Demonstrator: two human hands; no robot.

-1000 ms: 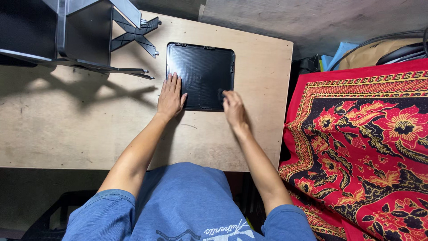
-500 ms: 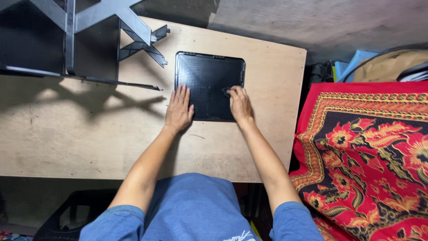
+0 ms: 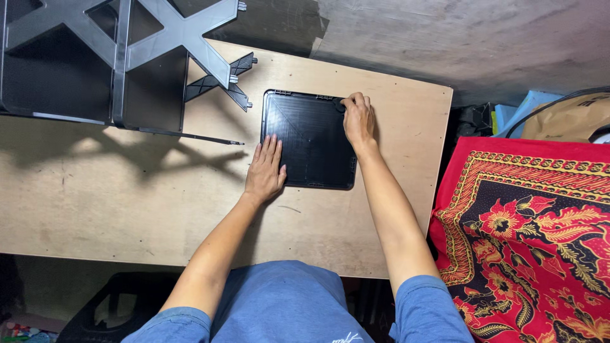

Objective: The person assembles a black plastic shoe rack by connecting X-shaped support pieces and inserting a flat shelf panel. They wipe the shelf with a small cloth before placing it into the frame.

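Observation:
A black square plastic panel (image 3: 309, 136) with a ribbed surface lies flat on the wooden table (image 3: 127, 197). My left hand (image 3: 265, 170) rests flat, fingers together, on the panel's near left corner. My right hand (image 3: 358, 117) is on the panel's far right corner, with fingertips curled against a small round spot on that corner.
A grey plastic shelf frame (image 3: 114, 57) with crossed braces stands at the table's far left, and a small black brace piece (image 3: 222, 79) lies beside it. A red patterned cloth (image 3: 527, 235) is at the right. A bare concrete floor (image 3: 445, 38) lies beyond the table.
My right hand has slid from the panel's near right side up to its far right corner. My left hand has stayed on the near left corner. The camera view has shifted.

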